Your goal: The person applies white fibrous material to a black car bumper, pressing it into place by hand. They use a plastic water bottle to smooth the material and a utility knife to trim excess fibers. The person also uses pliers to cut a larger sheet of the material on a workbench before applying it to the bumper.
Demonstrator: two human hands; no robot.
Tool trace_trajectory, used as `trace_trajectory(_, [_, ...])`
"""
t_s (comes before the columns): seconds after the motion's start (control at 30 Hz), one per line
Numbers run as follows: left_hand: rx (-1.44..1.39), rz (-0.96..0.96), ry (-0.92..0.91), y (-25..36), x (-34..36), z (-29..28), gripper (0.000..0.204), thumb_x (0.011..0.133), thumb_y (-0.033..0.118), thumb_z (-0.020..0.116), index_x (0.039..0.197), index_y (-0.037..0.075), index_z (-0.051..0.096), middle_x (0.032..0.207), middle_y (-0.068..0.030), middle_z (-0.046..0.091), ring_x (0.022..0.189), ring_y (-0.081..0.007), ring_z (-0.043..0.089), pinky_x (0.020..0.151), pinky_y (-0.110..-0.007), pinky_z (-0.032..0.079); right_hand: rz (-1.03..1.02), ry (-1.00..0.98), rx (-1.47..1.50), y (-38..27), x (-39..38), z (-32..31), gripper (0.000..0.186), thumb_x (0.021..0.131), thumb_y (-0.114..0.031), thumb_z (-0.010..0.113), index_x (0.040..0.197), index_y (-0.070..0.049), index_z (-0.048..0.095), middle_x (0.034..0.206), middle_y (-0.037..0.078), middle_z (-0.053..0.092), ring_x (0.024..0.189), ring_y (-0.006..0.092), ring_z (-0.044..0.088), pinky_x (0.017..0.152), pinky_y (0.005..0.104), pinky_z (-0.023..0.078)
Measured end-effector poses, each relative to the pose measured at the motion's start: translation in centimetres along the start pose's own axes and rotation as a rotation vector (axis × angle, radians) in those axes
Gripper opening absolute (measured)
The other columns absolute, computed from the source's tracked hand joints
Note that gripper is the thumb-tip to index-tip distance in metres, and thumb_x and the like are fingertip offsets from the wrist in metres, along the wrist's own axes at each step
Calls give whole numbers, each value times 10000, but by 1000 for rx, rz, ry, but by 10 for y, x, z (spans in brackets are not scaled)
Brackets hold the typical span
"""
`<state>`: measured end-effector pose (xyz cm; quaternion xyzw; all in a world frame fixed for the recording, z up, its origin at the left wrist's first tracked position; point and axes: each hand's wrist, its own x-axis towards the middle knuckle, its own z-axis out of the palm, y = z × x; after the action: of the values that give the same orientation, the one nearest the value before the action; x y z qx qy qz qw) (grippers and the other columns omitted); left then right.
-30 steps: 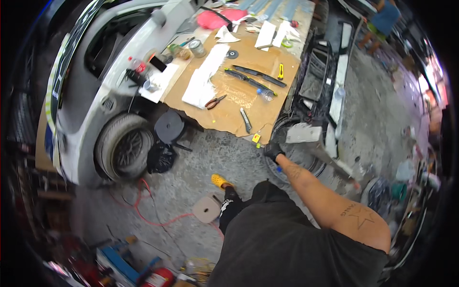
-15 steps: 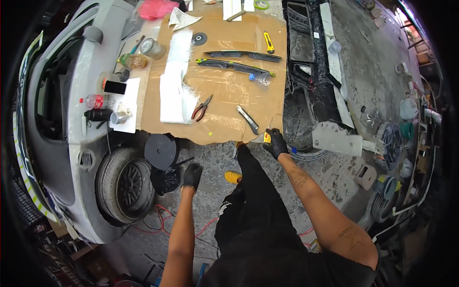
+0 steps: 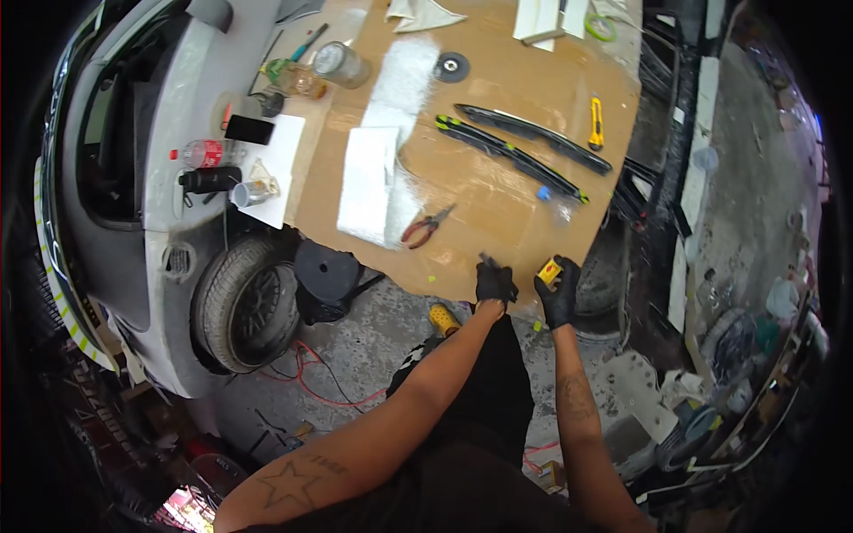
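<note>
Right hand [image 3: 558, 293], black-gloved, pinches a small yellow box [image 3: 549, 270] at the cardboard's [image 3: 498, 222] near right edge; left hand [image 3: 496, 283] curls over a grey tool [image 3: 485, 258], grip unclear. Box is held; pliers [image 3: 426, 229] leftward and black trim strips [image 3: 511, 157] farther lie untouched, cardboard stretching between.

Right of the pliers [image 3: 434, 223], bare cardboard [image 3: 493, 220] leaves room until two dark trim strips [image 3: 511, 159] and a blue-capped bottle [image 3: 544, 194] block the way. White matting [image 3: 366, 182] lies just left of the pliers; beyond them, a narrow gap separates matting from strips. Nearer and rightward of them, the left hand [image 3: 495, 284] and right hand [image 3: 558, 291] obstruct passage.
</note>
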<state>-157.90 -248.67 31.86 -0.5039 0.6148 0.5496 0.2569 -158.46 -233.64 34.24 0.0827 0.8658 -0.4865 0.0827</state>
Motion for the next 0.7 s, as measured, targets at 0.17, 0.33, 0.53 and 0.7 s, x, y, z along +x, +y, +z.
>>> trace_trajectory(0.17, [-514, 400, -120, -34, 36, -161, 218, 916, 262, 522, 974, 59, 470, 734, -56, 534, 611, -173, 562, 549, -346, 487, -118, -171, -387, -80, 85, 78, 780, 653, -113, 774, 1348, -109, 420, 1338, 196, 370, 1186, 373, 426, 986, 436, 398])
trace_trajectory(0.33, [-242, 321, 219, 14, 79, -329, 214, 898, 294, 593, 850, 90, 550, 684, -7, 506, 565, -114, 494, 498, -294, 410, -69, -405, 118, -98, 95, 166, 602, 711, -146, 769, 1248, -60, 511, 1159, 123, 568, 972, 242, 566, 867, 355, 470])
trace_trajectory(0.53, [-243, 356, 136, 33, 145, -396, 246, 808, 229, 705, 938, 61, 580, 660, -29, 555, 463, -138, 471, 426, -294, 379, -251, -513, -98, -128, 33, 287, 669, 725, -332, 776, 1254, -4, 532, 1118, 156, 610, 919, 232, 581, 850, 339, 466])
trace_trajectory(0.7, [-94, 323, 79, 44, 91, -431, 370, 796, 182, 719, 1108, 25, 595, 872, -48, 610, 606, -133, 530, 521, -286, 439, 102, -318, -19, -169, 21, 292, 577, 781, -371, 737, 1189, 4, 576, 1077, 170, 619, 863, 242, 590, 829, 359, 466])
